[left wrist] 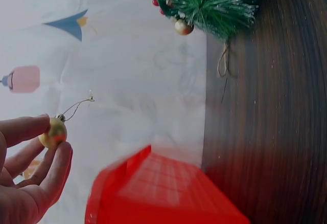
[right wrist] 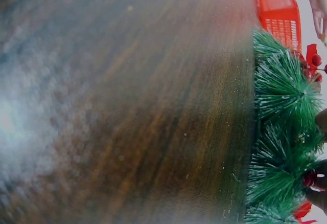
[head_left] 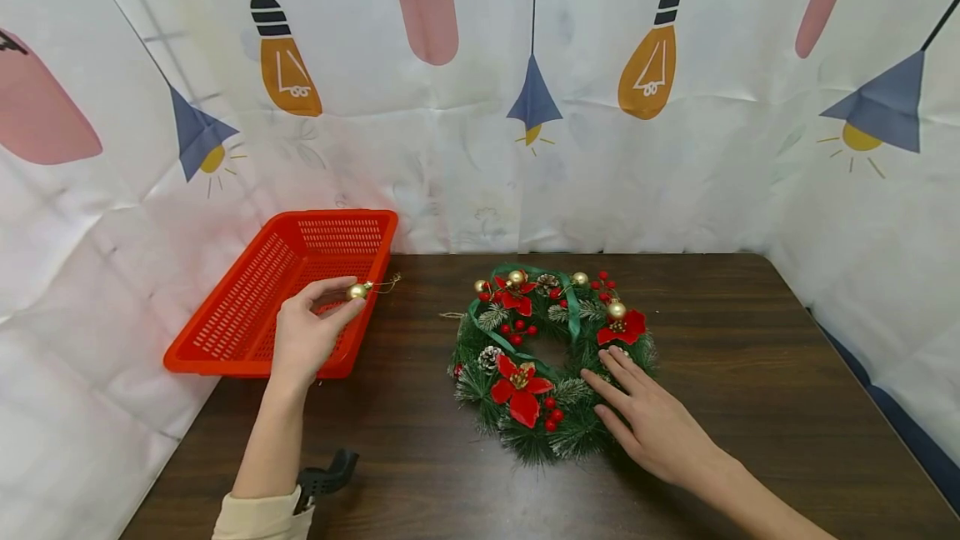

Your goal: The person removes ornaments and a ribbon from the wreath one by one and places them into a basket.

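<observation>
My left hand (head_left: 303, 332) is raised over the right side of a red plastic basket (head_left: 225, 369). Between thumb and fingers it pinches a small gold Christmas ball (head_left: 357, 292), whose thin gold hanging loop (left wrist: 76, 105) sticks out free. A green Christmas wreath (head_left: 480, 386) lies on the table, dressed with red poinsettias, berries, pinecones, gold balls and a green ribbon. On the wreath's lower right side rests my right hand (head_left: 656, 423), its fingers spread and fairly straight. Part of the wreath is hidden under that hand.
The dark wooden table (head_left: 750, 373) reaches back to a white patterned curtain (head_left: 465, 165). A twine loop (left wrist: 223, 63) pokes out from the wreath's left side. A black strap mount (head_left: 327, 476) sits at my left wrist.
</observation>
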Motion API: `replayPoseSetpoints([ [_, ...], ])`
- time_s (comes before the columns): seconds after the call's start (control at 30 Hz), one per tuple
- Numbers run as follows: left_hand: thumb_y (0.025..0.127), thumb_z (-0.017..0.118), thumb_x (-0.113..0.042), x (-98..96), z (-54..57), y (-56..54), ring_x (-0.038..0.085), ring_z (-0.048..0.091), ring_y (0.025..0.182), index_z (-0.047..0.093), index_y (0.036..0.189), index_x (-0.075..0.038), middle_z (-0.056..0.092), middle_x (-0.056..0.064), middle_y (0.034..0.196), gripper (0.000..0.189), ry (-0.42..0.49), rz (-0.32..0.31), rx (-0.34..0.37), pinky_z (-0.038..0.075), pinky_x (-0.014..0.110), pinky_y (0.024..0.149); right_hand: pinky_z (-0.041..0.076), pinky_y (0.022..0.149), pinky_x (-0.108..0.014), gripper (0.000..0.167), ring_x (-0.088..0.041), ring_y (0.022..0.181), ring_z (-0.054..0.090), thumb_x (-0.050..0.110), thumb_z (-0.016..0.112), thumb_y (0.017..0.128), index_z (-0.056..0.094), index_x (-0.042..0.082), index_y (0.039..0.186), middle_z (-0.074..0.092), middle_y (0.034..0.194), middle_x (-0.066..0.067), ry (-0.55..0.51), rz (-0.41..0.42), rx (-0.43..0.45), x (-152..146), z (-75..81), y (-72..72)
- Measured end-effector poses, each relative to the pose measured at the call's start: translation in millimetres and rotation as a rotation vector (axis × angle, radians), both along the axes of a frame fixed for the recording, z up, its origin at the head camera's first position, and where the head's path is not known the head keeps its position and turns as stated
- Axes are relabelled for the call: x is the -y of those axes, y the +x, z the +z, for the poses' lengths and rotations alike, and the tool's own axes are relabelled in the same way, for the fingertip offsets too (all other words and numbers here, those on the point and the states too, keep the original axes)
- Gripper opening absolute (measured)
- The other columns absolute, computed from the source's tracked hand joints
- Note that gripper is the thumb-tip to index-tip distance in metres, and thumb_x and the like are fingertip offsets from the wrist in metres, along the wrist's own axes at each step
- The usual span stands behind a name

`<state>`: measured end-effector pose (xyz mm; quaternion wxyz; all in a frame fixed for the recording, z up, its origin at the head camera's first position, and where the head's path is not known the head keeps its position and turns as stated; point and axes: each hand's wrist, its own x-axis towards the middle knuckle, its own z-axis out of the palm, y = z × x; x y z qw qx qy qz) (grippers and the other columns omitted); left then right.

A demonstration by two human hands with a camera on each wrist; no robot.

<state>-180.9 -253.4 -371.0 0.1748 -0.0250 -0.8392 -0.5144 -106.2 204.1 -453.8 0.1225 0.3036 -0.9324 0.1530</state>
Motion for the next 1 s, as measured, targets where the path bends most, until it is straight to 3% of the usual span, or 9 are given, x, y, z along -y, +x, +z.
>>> replayPoseSetpoints([
  [0.27, 0.096, 0.077, -0.021, 15.9, 0.2, -1.5, 0.005, 0.067, 0.099, 0.070, 0.130, -0.003, 0.069, 0.015, 0.119, 0.039, 0.010, 0.038, 0.019, 0.054, 0.014, 0.081, 0.042, 0.109, -0.057, 0.053, -0.042, 0.147, 0.033, 0.026, 0.069, 0.100, 0.056, 0.010, 0.149, 0.038, 0.158, -0.023, -0.002, -0.003, 0.012, 0, 0.1, 0.8],
  [0.67, 0.096, 0.076, -0.028, 36.2, -5.6, -2.3, 0.010, 0.060, 0.106, 0.069, 0.133, -0.009, 0.070, 0.006, 0.119, 0.042, 0.008, 0.160, 0.117, 0.051, 0.015, 0.076, 0.041, 0.110, -0.057, 0.053, -0.041, 0.148, 0.032, 0.027, 0.069, 0.100, 0.056, 0.010, 0.149, 0.038, 0.159, -0.022, -0.002, -0.008, 0.023, 0, 0.7, 0.8],
  [1.0, 0.097, 0.075, -0.029, 45.4, -7.3, 0.1, 0.010, 0.061, 0.105, 0.068, 0.134, -0.009, 0.070, 0.006, 0.121, 0.044, -0.014, 0.182, 0.153, 0.050, 0.013, 0.075, 0.041, 0.109, -0.056, 0.053, -0.042, 0.147, 0.033, 0.027, 0.069, 0.100, 0.056, 0.010, 0.149, 0.039, 0.159, -0.022, -0.009, -0.004, 0.021, -1, 0.0, 0.3],
])
